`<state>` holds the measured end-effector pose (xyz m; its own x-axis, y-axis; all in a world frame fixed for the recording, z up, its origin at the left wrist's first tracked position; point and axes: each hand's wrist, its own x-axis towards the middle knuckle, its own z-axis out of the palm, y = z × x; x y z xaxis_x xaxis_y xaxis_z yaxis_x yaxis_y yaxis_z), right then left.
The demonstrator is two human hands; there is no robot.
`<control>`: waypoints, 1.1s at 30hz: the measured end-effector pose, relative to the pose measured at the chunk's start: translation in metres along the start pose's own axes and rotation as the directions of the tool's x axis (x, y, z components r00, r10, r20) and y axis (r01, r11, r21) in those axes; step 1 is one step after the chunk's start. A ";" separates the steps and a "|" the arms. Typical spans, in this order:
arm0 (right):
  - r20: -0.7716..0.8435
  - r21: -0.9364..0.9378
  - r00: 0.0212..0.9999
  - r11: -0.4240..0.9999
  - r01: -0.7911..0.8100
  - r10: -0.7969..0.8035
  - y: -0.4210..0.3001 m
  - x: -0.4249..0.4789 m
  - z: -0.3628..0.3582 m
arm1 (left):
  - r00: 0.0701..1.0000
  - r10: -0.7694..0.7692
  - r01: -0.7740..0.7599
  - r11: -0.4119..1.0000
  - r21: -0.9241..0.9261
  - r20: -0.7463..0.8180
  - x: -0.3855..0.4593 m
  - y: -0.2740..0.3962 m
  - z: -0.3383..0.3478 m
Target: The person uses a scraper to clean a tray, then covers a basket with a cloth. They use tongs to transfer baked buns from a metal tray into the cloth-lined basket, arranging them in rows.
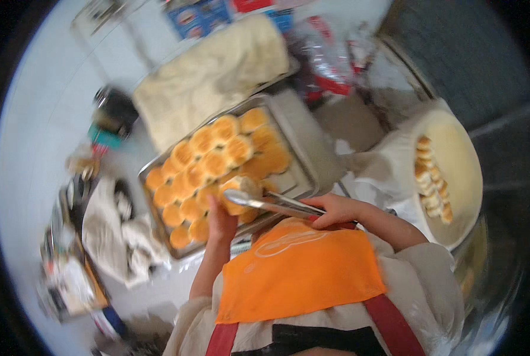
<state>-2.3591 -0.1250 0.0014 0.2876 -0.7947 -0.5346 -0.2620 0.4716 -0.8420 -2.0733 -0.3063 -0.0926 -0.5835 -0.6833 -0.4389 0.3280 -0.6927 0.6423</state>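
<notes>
My right hand [336, 210] is closed around the handles of metal tongs [269, 205]. The tongs' jaws lie about a browned round bun [240, 184], which sits higher than the buns around it. Against that bun's near left side is my left hand [222, 220]; its fingers are partly hidden, and a firm grip is not plain. Rows of golden-topped buns [196, 173] fill much of a rimmed metal baking tray [307, 171]. At the tray's right end a strip of its lined bottom shows.
Behind the tray, a cream cloth [216, 75] covers another tray. A cloth-lined round container [458, 169] at right holds several buns in rows. A crumpled cloth [113, 236] lies left, below a dark jar [114, 109]. Plastic packages [325, 58] stand at the back.
</notes>
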 end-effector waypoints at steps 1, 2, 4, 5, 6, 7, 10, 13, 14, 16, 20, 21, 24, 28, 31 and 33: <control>-0.039 0.024 0.998 0.999 0.043 -0.042 0.008 -0.014 -0.004 | 0.997 0.019 -0.017 1.000 -0.021 0.073 -0.001 0.003 0.028; -0.100 0.045 0.993 0.997 0.069 -0.065 0.020 -0.031 -0.005 | 0.988 0.037 -0.030 0.998 -0.046 0.150 0.001 0.005 0.056; -0.187 0.171 0.981 0.982 0.086 -0.053 0.036 -0.074 -0.009 | 0.958 0.033 -0.024 0.999 -0.036 0.285 0.012 -0.007 0.111; -0.212 0.267 0.977 0.959 0.093 -0.036 0.042 -0.091 -0.015 | 0.938 0.024 -0.025 1.000 -0.004 0.345 0.025 -0.021 0.137; -0.238 0.373 0.971 0.920 0.121 -0.031 0.050 -0.111 -0.017 | 0.917 0.008 -0.028 0.999 0.045 0.400 0.038 -0.031 0.162; -0.341 0.477 0.940 0.867 0.145 0.030 0.056 -0.141 -0.016 | 0.892 -0.009 -0.035 0.995 0.089 0.452 0.049 -0.043 0.187; -0.590 0.635 0.787 0.705 0.315 0.179 0.083 -0.212 0.006 | 0.850 0.003 -0.136 0.968 0.213 0.527 0.063 -0.073 0.232; -0.762 0.609 0.540 0.676 0.414 0.357 0.126 -0.250 0.017 | 0.754 -0.173 -0.122 0.911 0.395 0.634 0.061 -0.110 0.279; -0.783 0.605 0.420 0.719 0.343 0.459 0.135 -0.250 0.015 | 0.744 -0.234 -0.078 0.900 0.429 0.626 0.066 -0.122 0.281; -0.779 0.626 0.297 0.708 0.327 0.552 0.146 -0.250 -0.009 | 0.763 -0.309 -0.024 0.864 0.503 0.567 0.063 -0.145 0.298; -0.818 0.574 0.094 0.814 0.086 0.567 0.245 -0.206 -0.072 | 0.829 -0.334 0.006 0.807 0.591 0.448 0.054 -0.164 0.310; -0.820 0.569 0.064 0.822 -0.022 0.569 0.244 -0.202 -0.082 | 0.849 -0.338 0.009 0.777 0.629 0.406 0.055 -0.163 0.309; -0.791 0.611 0.083 0.774 0.165 0.606 0.226 -0.200 -0.076 | 0.931 -0.241 -0.015 0.726 0.688 0.275 0.052 -0.132 0.279; -0.868 0.478 -0.139 0.878 0.021 0.476 0.205 -0.203 -0.034 | 0.991 0.137 -0.089 0.699 0.709 -0.010 0.042 -0.062 0.178; -0.901 0.433 0.145 0.873 0.225 0.409 0.146 -0.199 -0.021 | 0.849 0.449 -0.084 0.636 0.767 -0.279 0.036 -0.014 0.093; -0.838 0.407 0.475 0.888 0.213 0.270 0.105 -0.172 -0.022 | 0.622 0.710 -0.062 0.465 0.883 -0.330 0.054 0.005 -0.014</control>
<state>-2.4561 0.0530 0.0066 -0.7060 -0.5701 -0.4201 0.2034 0.4049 -0.8914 -2.0930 -0.3498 -0.1218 0.1153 -0.9930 -0.0244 -0.4674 -0.0759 0.8808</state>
